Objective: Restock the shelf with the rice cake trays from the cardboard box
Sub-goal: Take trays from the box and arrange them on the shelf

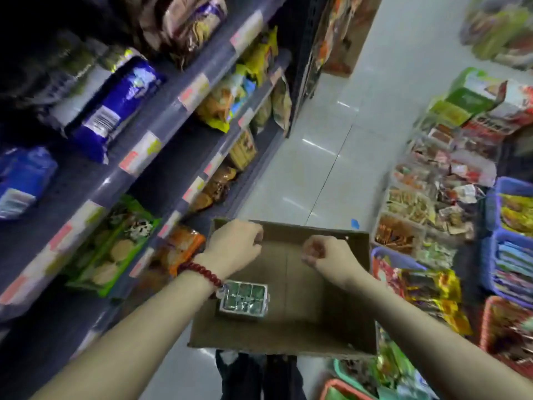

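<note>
One rice cake tray (244, 298), a clear plastic rectangle showing a grid of dark green squares, lies flat on the floor of the cardboard box (291, 327), toward its 8 o'clock corner. The box is plain brown, shallow and open-topped. The left hand (235, 246), a red bead bracelet (202, 273) on its wrist, curls knuckles-up over the far wall at 11 o'clock, gripping it. The right hand (326, 256) is fisted by the far wall at 1 o'clock; whether it grips the wall cannot be told. The shelf (150, 151) of blurred packets runs along 9 o'clock.
</note>
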A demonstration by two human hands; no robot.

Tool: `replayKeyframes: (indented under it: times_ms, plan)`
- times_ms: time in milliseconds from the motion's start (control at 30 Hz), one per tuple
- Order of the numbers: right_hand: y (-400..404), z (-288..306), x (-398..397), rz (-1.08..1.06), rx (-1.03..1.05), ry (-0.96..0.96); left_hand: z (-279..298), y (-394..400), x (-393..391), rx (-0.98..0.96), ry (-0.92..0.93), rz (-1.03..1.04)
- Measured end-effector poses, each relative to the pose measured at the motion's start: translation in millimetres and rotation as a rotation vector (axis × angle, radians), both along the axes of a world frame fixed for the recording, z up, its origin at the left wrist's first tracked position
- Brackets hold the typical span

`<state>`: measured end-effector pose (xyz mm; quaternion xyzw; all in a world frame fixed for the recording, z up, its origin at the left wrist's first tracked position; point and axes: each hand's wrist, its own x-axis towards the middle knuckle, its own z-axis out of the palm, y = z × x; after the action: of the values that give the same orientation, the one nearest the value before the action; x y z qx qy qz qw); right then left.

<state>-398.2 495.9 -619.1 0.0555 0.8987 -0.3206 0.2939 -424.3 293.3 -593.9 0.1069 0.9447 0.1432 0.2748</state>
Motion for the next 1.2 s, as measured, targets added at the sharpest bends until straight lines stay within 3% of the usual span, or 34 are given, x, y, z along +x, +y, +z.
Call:
replayKeyframes:
  times_ms: [400,667,933,1200]
  plan:
    - [-3.2,-275.6,48.2,-0.096,0.043,-0.261,-271.5,11.2,28.9,-0.114,-0.31,0.012]
    - [-4.6,-393.0,55.6,-0.117,0.022,-0.344,-410.9,13.6,33.1,-0.213,-0.466,-0.054]
    - [5.4,-453.0,54.7,-0.138,0.056,-0.394,-469.6,-2.7,50.1,-0.194,-0.509,-0.16]
    - [-13.8,-463.1,55.1,-0.21,-0.004,-0.41,-465.9,-16.2,62.5,-0.16,-0.543,-0.209]
